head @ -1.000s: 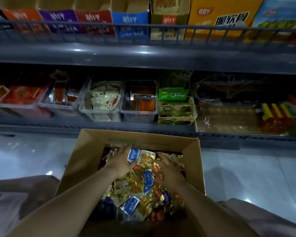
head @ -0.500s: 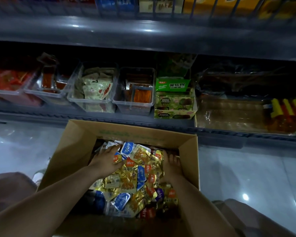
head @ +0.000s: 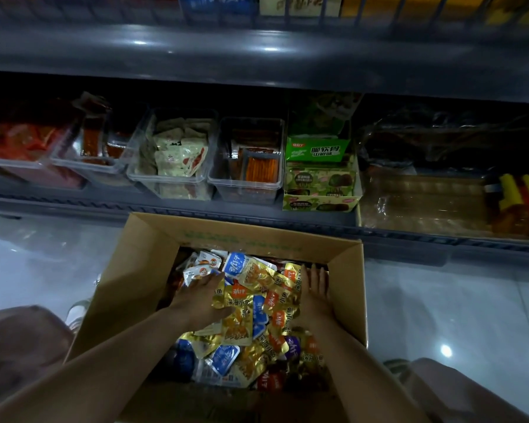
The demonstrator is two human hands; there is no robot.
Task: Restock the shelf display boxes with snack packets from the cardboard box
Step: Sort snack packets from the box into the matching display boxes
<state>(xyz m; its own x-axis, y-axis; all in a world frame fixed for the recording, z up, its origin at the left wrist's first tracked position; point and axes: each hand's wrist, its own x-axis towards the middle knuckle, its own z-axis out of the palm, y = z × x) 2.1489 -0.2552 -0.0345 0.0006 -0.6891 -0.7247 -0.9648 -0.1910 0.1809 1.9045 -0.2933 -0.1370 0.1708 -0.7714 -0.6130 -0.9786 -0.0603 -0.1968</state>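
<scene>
Nearest, entry one: your left forearm [head: 104, 370] and right forearm [head: 358, 361] come in from the bottom edge and converge into the cardboard box [head: 129, 288]. Your left knee [head: 19, 340] and right knee [head: 458, 389] show at the bottom corners.

Your left hand [head: 200, 297] lies palm down on the left part of the heap. Its fingers are stretched out toward the far left corner and press on packets without curling round any. Your right hand [head: 316, 288] stands on edge at the right of the heap, just beside the box's right wall. Its fingers are straight and together, pointing away from you, and nothing is pinched in it.

Between the two hands is a mound of the snack packets [head: 251, 325], mostly gold foil with orange, blue and a few purple labels, loose and overlapping inside the box. The box is brown and open-topped. It stands on the glossy pale floor [head: 440, 315], with its far wall close to the foot of the shelving.

Next, the lower shelf [head: 74, 206], left to right:
- a clear bin of red packets [head: 22, 145]
- a clear bin with dark red strips [head: 95, 148]
- a clear bin of pale packets [head: 177, 157]
- a clear bin of orange sticks [head: 254, 169]
- a green display box [head: 321, 193], with a second green carton [head: 316, 149] above and behind it
- a clear-wrapped tray [head: 425, 196]
- yellow and red sticks [head: 519, 193] at the far right

Farthest, the upper shelf [head: 257, 56] is grey, with coloured cartons [head: 217, 4] behind a wire rail, cut off by the top edge.
</scene>
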